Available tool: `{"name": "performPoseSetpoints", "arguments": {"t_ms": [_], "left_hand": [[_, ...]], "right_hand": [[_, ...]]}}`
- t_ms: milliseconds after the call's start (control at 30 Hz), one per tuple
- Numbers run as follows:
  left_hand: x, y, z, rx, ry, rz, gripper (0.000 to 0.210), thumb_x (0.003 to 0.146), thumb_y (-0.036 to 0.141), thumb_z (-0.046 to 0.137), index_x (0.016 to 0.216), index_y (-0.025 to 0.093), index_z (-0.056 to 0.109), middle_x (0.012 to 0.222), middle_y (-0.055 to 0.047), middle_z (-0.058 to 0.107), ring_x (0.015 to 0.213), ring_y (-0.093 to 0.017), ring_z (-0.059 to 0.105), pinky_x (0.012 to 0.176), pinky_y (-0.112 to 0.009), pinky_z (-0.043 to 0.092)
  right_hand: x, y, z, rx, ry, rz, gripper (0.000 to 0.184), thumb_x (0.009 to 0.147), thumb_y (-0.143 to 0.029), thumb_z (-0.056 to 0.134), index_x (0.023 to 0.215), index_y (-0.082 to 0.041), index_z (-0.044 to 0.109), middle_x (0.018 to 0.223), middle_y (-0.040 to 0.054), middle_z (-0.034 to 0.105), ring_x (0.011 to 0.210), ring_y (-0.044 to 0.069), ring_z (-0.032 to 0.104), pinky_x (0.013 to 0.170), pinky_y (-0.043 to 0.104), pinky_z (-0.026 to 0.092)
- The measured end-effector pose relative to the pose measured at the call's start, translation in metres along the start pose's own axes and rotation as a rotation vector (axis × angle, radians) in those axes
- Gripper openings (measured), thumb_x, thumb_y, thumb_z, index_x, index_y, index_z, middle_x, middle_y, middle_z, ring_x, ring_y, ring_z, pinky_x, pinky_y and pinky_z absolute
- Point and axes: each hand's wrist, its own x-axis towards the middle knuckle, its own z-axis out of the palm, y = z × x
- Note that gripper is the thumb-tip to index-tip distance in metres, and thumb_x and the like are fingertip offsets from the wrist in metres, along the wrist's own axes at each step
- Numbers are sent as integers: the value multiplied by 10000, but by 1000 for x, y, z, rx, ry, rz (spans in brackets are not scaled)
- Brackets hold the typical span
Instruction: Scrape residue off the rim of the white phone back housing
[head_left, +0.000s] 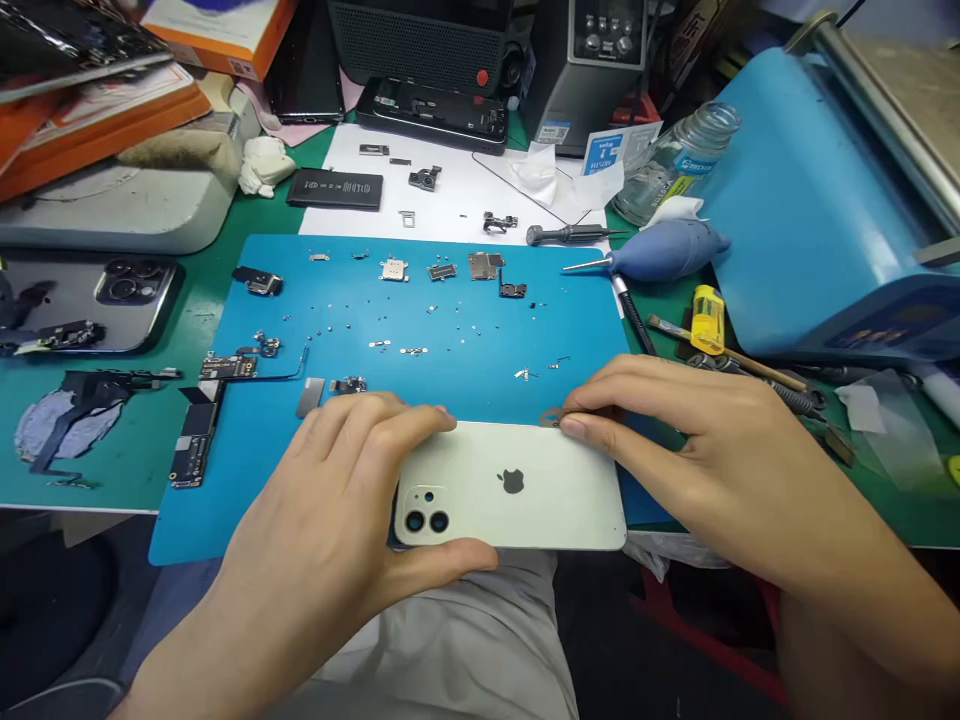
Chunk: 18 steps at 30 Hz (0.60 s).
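Note:
A white iPhone back housing (555, 490) lies with its logo up at the front edge of the blue mat (420, 390). My left hand (330, 500) holds it by its long edges, fingers at the far side and thumb along the near side. At the far edge, my right hand (667, 440) pinches a small thin brownish piece (551, 417) between thumb and fingertips. My fingers hide most of that piece, so its kind is unclear. Just beyond my left hand lie a grey flat strip (310, 398) and a small camera-like module (349, 385).
Screws and small parts lie across the mat, with a logic board (196, 440) at its left. A battery (335, 189) rests behind on white paper. To the right are a blue air blower (667, 250), a screwdriver (566, 234), a glass jar (679, 165) and a large blue machine (810, 220).

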Motion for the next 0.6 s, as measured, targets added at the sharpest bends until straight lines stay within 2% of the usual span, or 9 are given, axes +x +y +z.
{"name": "performPoseSetpoints", "arguments": {"t_ms": [133,267,433,600], "left_hand": [[-1,0,-1,-10,-8,-20,657,1085,762,595,1474,246,481,1328,-79,614,1253,-281,545,1060,-411,441],[-2,-1,-2,-31,-5,-54,663,1057,767,653,1481,287,482,1327,-76,648,1249,-309,568,1017,-442,456],[-4,0,-1,-52,2,-49,659,1063,734,676,1500,283,476,1329,-88,677,1265,-312,588,1066,-450,461],[-1,2,-2,-46,-1,2,591,1114,662,628,1503,246,470,1371,-89,698,1328,-268,571,1155,-381,444]], "right_hand": [[0,2,-1,-8,-9,5,179,1139,-294,676,1016,-251,800,1038,-41,789,958,147,725,839,313,521],[-1,4,-3,-44,21,-62,146,1116,-237,690,1011,-248,791,1034,-30,795,931,157,742,809,320,542],[-6,2,0,-121,79,-115,112,1112,-200,685,1032,-227,758,1037,2,784,927,172,740,808,340,562],[-11,-4,12,-121,171,-123,102,1085,-115,714,1073,-214,733,1052,12,768,955,156,720,869,323,557]]}}
